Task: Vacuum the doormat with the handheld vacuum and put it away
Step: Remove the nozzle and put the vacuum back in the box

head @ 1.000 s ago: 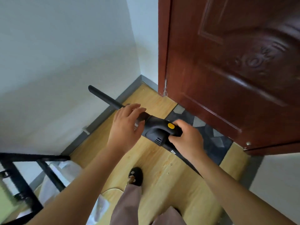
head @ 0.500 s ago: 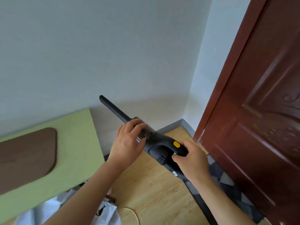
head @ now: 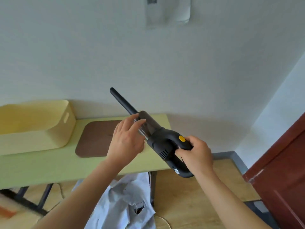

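I hold the black handheld vacuum [head: 162, 141] in the air over the right end of a light green table [head: 49, 164]. Its long thin nozzle [head: 122, 101] points up and to the left, toward the wall. My right hand [head: 196, 152] grips the looped handle just below the yellow button [head: 182, 138]. My left hand [head: 127, 139] is wrapped on the barrel where the nozzle joins the body. A dark strip of the doormat [head: 259, 206] shows on the floor at the lower right, by the door.
A pale yellow bin [head: 33, 124] and a brown pad [head: 95, 139] lie on the table, against the white wall. A white plastic bag [head: 128, 199] sits under the table's edge. The dark red door [head: 283, 162] stands at the right. Wooden floor lies below.
My view has swung up and left, from the doormat and door to the table. Both hands have carried the vacuum along, and the grip is unchanged.
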Tool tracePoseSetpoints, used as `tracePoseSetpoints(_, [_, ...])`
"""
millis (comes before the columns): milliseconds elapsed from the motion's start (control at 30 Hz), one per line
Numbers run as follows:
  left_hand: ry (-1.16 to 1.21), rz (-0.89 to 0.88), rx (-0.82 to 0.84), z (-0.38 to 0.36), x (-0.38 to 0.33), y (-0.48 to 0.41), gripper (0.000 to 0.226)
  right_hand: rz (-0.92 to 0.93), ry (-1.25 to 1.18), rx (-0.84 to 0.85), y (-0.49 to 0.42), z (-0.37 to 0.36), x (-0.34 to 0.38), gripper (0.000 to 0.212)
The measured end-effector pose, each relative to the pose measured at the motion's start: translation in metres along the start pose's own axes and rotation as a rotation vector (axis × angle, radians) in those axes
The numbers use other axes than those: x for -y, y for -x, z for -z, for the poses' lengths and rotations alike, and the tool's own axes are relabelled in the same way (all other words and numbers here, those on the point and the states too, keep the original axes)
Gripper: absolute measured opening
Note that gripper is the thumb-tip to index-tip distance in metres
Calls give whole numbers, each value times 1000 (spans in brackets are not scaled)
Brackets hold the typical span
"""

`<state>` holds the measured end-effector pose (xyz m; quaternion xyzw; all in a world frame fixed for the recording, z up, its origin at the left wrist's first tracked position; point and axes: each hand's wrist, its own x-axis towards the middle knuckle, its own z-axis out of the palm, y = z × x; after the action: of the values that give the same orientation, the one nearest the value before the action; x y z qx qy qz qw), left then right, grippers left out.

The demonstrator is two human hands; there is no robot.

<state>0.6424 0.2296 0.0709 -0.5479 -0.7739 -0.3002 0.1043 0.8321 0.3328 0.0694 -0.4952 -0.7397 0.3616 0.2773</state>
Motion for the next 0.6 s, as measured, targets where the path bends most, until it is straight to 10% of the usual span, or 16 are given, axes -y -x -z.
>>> tracePoseSetpoints(367, [47,328,-196,128,138,51,59,166,-127,179,33,-130,141,21])
tracePoseSetpoints(600, [944,1036,-535,159,222,21,61,241,-125,304,-1,-217,194,22])
